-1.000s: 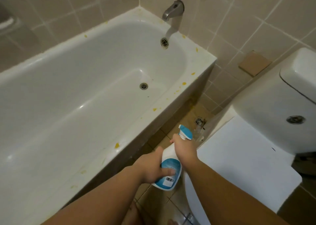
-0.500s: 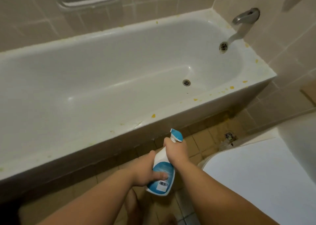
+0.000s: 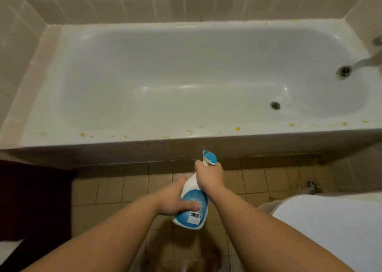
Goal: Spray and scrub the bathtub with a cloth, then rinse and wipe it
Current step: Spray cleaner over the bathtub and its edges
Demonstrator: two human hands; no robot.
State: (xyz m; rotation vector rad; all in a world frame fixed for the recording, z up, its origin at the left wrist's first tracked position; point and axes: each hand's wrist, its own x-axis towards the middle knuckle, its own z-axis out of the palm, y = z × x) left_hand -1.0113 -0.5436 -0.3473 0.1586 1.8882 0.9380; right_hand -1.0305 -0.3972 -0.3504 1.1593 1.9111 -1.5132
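The white tub (image 3: 115, 114) spans the view from left to right, its long axis across the frame, with the floor drain (image 3: 275, 105) and the overflow (image 3: 344, 71) toward its right end. Yellow spots (image 3: 237, 128) dot the near rim. Beige wall tiles (image 3: 103, 0) rise behind it and tan floor tiles (image 3: 134, 187) lie in front. A white toilet lid (image 3: 334, 226) sits at lower right and a dark mat (image 3: 35, 199) at left.

The bottle (image 3: 193, 201) is held over the floor just in front of the tub, its long axis running from its base near the person up toward the tub, the blue nozzle (image 3: 209, 157) pointing at the tub's front wall. The left hand (image 3: 175, 199) wraps the lower body, fingers curled across the blue label. The right hand (image 3: 209, 175) grips the neck below the nozzle.
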